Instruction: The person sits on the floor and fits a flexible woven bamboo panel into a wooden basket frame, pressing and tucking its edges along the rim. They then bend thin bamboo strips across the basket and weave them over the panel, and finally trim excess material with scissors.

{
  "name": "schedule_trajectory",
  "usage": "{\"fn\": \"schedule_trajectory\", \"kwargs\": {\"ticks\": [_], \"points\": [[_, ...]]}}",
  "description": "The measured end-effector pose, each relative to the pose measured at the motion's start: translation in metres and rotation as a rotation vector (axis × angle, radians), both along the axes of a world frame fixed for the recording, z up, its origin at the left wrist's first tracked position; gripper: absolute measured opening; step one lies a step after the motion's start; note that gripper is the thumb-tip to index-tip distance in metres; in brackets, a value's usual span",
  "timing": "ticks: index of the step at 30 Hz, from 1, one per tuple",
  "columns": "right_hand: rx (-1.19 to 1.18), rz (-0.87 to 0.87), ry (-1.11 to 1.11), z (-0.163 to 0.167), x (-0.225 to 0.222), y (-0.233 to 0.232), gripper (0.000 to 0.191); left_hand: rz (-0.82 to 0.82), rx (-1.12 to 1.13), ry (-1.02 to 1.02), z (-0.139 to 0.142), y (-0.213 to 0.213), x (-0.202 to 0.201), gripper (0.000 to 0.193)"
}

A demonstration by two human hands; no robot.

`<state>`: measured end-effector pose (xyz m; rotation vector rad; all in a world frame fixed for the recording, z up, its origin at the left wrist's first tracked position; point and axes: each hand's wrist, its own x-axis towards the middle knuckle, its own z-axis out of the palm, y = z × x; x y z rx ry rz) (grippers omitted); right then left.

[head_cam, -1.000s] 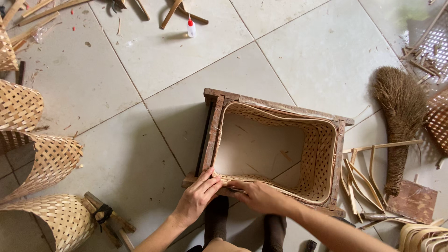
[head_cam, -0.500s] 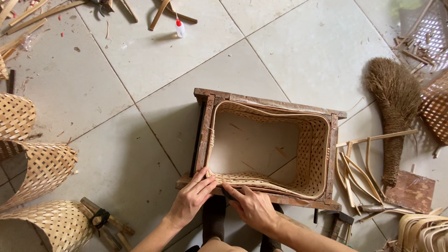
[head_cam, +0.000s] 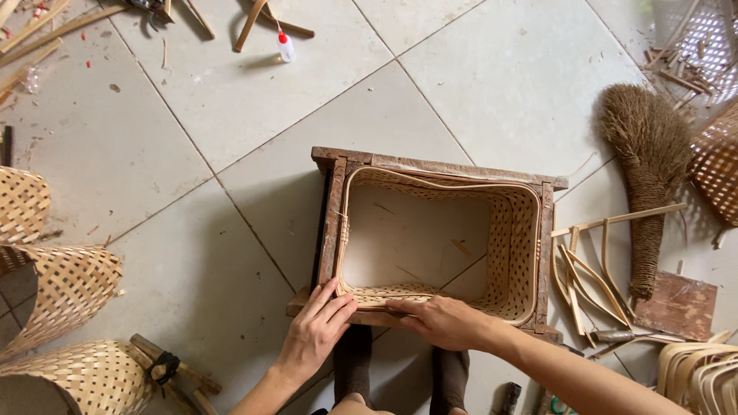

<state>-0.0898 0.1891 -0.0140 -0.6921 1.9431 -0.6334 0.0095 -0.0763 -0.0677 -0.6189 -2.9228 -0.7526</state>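
Fibre brush [head_cam: 646, 154], glue bottle [head_cam: 285, 46], 3 woven cones [head_cam: 65, 288].

woven basket [head_cam: 511, 253] sits inside wooden frame [head_cam: 438, 164], brush [head_cam: 646, 165] to its right.

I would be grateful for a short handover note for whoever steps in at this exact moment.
Left hand: open, fingers flat on the near left corner of the wooden frame.
Right hand: pressing along the near rim of the woven basket, holding nothing that shows.
Basket sits inside the frame on the tiled floor; its rim strip follows all four sides.
Whether the near rim is fully seated cannot be told.
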Motion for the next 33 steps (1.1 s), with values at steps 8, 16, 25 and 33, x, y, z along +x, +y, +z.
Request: {"fn": "schedule_trajectory", "kwargs": {"ticks": [8,16,25,33], "points": [[0.018,-0.059,-0.015,0.002,0.003,0.001,0.046,-0.023,0.19,-0.243,-0.016,0.024,-0.027,0.019],[-0.137,-0.256,0.374,-0.014,0.054,0.001,0.054,-0.029,0.146,-0.458,-0.006,0.025,-0.042,0.023],[0.08,-0.187,0.514,-0.038,0.087,0.003,0.065,-0.179,-0.024,-0.412,0.012,0.02,-0.06,0.018],[0.224,0.147,0.74,-0.051,0.084,0.005,0.1,-0.492,-0.379,-0.217,0.009,-0.018,-0.085,0.012]]}}
